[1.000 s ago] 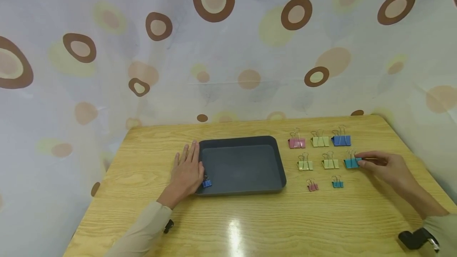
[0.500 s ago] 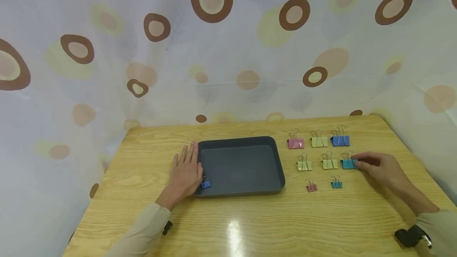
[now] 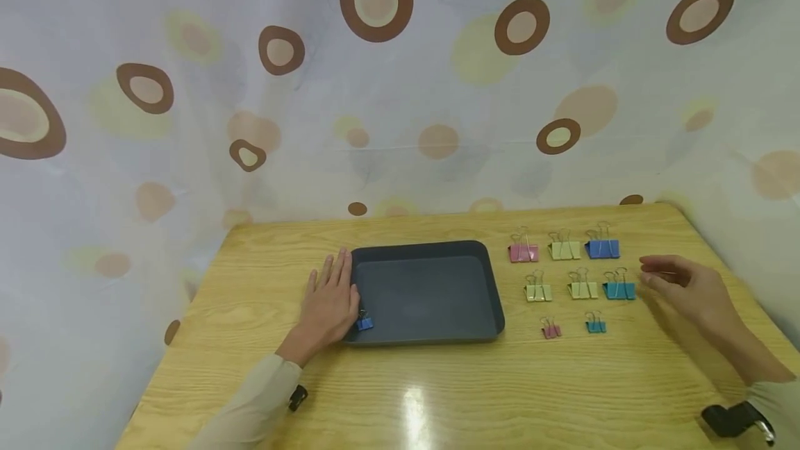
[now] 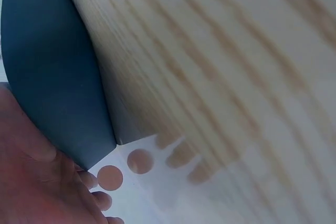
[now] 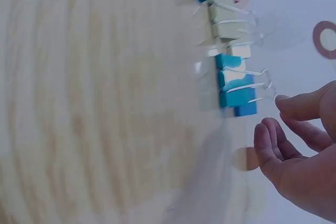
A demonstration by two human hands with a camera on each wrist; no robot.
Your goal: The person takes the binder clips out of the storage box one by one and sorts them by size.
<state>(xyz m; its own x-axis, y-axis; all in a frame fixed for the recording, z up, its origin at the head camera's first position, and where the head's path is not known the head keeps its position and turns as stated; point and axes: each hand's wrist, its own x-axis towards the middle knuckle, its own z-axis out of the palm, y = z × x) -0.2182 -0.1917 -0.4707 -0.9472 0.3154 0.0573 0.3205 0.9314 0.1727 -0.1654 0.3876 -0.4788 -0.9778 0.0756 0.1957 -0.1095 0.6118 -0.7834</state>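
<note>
The right hand (image 3: 684,287) hovers empty, fingers loosely apart, just right of the teal binder clip (image 3: 619,289). The clip looks light and stiff; pinch its wire handles. The left hand (image 3: 328,304) lies flat against the tray (image 3: 494,297), probably steadying it.

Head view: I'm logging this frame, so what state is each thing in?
Tray: flat on the table, one small blue clip inside.
Teal clip: on the table, untouched.
Left hand: flat against the tray's left rim.
Right hand: open, holding nothing, apart from the teal clip.
</note>
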